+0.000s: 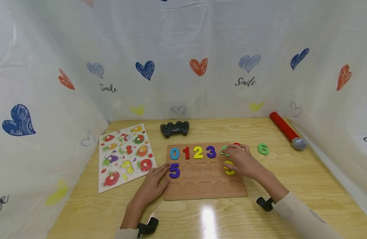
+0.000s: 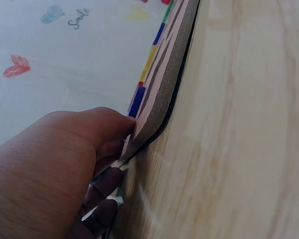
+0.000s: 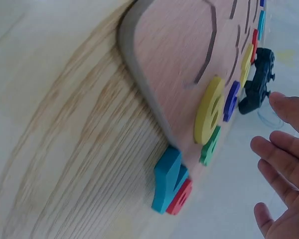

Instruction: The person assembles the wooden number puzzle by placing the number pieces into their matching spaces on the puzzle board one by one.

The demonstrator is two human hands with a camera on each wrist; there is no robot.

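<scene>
- The wooden number board [image 1: 202,195] lies on the counter [image 1: 201,212], with digits in its recesses.
- Its top row holds the blue 0 [image 1: 172,153], red 1 [image 1: 187,153], yellow 2 [image 1: 198,153], purple 3 [image 1: 211,152] and green 4 [image 3: 209,147].
- Its second row holds the purple 5 [image 1: 175,170] at the left end and the yellow 9 [image 3: 203,119] at the right; cut outlines show between them and below.
- Left hand [image 1: 151,186]: fingers loose, touching the board's left edge beside the 5.
- Right hand [image 1: 242,160]: fingers released and spread, over the board's upper right corner, near the 4 and 9.
- Just off that corner: a blue piece [image 3: 165,181] and a red piece [image 3: 181,198].
- Right of the board: the green 6 [image 1: 260,148]; farther out, a microphone [image 1: 286,128].
- Beyond the board: a game controller [image 1: 175,127].
- Left of the board: a fruit board [image 1: 104,186].
</scene>
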